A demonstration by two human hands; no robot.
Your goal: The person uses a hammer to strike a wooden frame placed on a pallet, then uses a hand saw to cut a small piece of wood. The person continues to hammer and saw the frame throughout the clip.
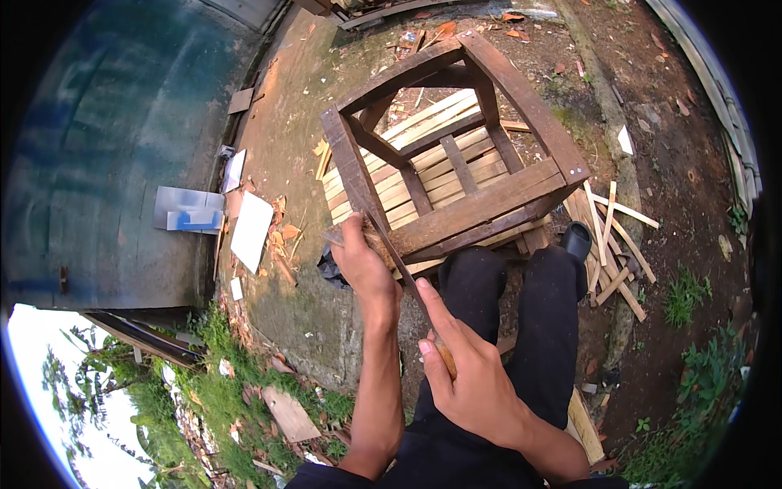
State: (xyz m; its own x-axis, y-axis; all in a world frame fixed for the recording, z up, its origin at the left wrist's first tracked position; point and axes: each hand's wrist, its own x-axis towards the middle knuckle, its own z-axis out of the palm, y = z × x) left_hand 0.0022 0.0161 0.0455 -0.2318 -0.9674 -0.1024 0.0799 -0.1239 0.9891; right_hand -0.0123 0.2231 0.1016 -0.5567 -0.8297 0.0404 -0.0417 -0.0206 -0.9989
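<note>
A dark brown wooden stool-like frame [481, 200] stands tilted before my knees. My left hand [364, 265] is closed around its near left corner, thumb on top. My right hand [472, 371] grips the wooden handle [445, 357] of a long, narrow, dark-bladed tool [413, 287], its index finger stretched along the blade. The blade lies against the corner, just right of my left hand. Whether it is a knife or a file I cannot make out. A small greyish piece [333, 236] sticks out left of my left hand; its kind is unclear.
Pale wooden slats [391, 187] lie under the frame, and loose sticks [615, 244] are scattered to its right. A dark cup-like object [576, 240] is by my right knee. White sheets [252, 232] lie left, near a green metal wall [130, 138]. Weeds grow at lower left and right.
</note>
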